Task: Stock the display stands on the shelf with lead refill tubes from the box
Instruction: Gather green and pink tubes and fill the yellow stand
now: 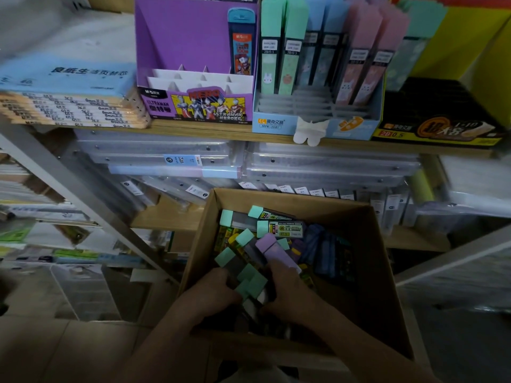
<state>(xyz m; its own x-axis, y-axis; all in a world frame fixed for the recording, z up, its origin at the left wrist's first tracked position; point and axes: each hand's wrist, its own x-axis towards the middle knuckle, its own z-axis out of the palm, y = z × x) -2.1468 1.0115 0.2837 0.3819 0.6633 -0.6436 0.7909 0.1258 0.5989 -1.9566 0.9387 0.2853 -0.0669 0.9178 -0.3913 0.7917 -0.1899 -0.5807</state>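
A stack of loose-leaf paper packs (69, 106) under a blue cover lies far left; clear plastic binders (166, 156) are piled flat mid-scene, with a second pile (331, 164) just to the right; a grey metal brace (83, 194) slants down the left; clear drawers (83, 291) sit near left; a yellow roll (420, 186) stands at right.

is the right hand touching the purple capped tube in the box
Touching. The head view shows the right hand in the box, its fingers curled over the lower end of the purple-capped tube.
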